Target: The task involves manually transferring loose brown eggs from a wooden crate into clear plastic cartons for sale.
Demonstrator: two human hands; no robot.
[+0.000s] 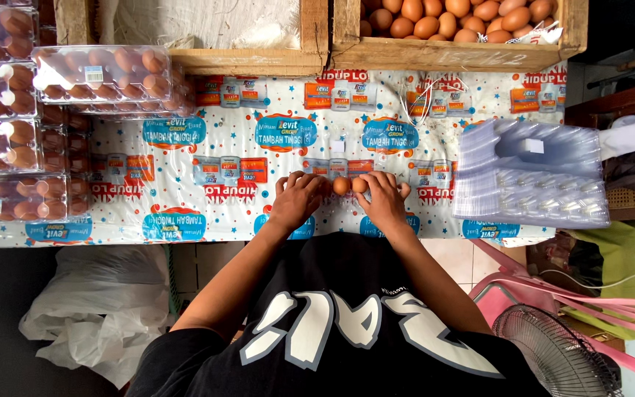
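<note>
Resting on the surface [185, 158], both hands are closed around a small tray of eggs [350, 184]; the left hand [297, 198] and right hand [382, 197] each grasp one end. The filling or closing step is judged to be in hand; next, steady even pressure would be called for, given fragile shells.

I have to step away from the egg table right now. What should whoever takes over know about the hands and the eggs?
Left hand and right hand rest side by side on the printed table cover, around a clear tray with brown eggs showing between them; grip unclear.
Done: filled, closed egg packs are stacked at the left.
Left: loose eggs in the wooden crate ahead, and a stack of empty clear trays at the right.
</note>
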